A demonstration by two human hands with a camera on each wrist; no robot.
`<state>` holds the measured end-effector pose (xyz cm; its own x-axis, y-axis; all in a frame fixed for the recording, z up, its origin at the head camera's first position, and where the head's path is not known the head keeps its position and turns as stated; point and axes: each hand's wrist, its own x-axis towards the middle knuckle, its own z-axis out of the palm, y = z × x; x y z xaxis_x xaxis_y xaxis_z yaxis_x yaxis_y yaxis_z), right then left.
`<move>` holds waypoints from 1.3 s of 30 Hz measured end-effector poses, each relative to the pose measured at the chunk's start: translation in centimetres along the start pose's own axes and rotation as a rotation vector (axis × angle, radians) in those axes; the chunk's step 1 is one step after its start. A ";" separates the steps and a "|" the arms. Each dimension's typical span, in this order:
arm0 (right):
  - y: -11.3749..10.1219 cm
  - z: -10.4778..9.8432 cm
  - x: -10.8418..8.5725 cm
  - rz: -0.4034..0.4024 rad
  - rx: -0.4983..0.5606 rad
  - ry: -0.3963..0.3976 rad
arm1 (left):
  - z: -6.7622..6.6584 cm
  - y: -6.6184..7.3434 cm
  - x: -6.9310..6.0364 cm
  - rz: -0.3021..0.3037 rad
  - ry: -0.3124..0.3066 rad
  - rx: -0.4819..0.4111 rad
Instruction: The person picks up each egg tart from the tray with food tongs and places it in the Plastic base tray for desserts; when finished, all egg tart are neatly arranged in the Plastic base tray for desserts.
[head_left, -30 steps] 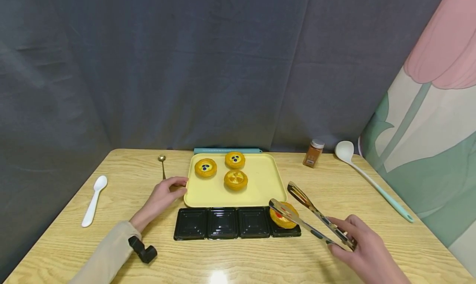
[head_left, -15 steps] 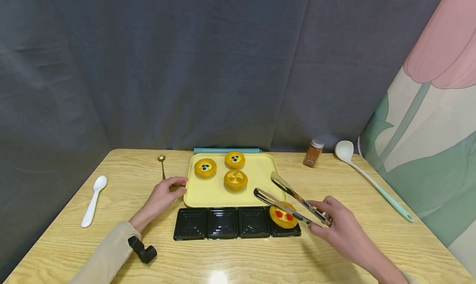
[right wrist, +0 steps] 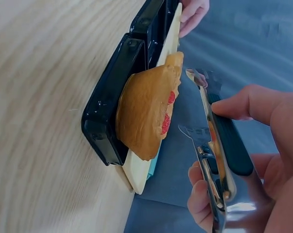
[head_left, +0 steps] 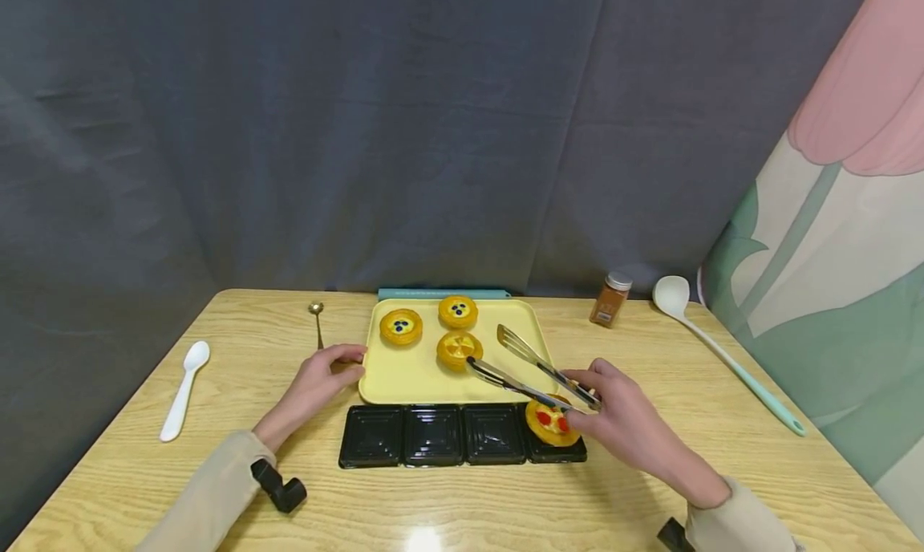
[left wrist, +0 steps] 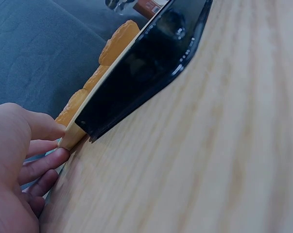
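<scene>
My right hand (head_left: 624, 411) holds metal tongs (head_left: 530, 383) with dark grips, their arms spread apart. The tong tips are over the yellow tray (head_left: 404, 383), one near an orange-topped tart (head_left: 459, 350). Two tarts with blue berries, a left one (head_left: 400, 327) and a back one (head_left: 458, 312), also sit on the tray. My left hand (head_left: 321, 382) pinches the tray's left edge between thumb and fingers, as the left wrist view shows. In front lies a black four-part container (head_left: 433, 436). Its rightmost compartment holds a red-topped tart (right wrist: 146, 109), partly behind the right hand in the head view.
A white spoon (head_left: 184, 391) lies at the left, and a small gold spoon (head_left: 318, 323) beyond the left hand. At the back right stands a spice jar (head_left: 610, 300) beside a long ladle (head_left: 722, 351). A teal strip (head_left: 442, 294) lies behind the tray.
My right hand has moved left and away from me with the tongs, from over the red-topped tart to the tray. The left hand stays at the tray's edge.
</scene>
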<state>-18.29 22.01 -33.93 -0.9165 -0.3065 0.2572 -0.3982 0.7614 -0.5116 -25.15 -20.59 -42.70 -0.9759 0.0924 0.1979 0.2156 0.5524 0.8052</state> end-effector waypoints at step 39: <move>-0.6 2.6 5.0 -0.014 -0.062 -0.128 | 0.2 0.0 0.0 0.006 0.008 0.006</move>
<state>-22.70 18.55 -34.47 -0.9101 -0.3843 0.1551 -0.4111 0.7895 -0.4558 -25.17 -20.43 -42.75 -0.9743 0.0886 0.2072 0.2209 0.5572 0.8004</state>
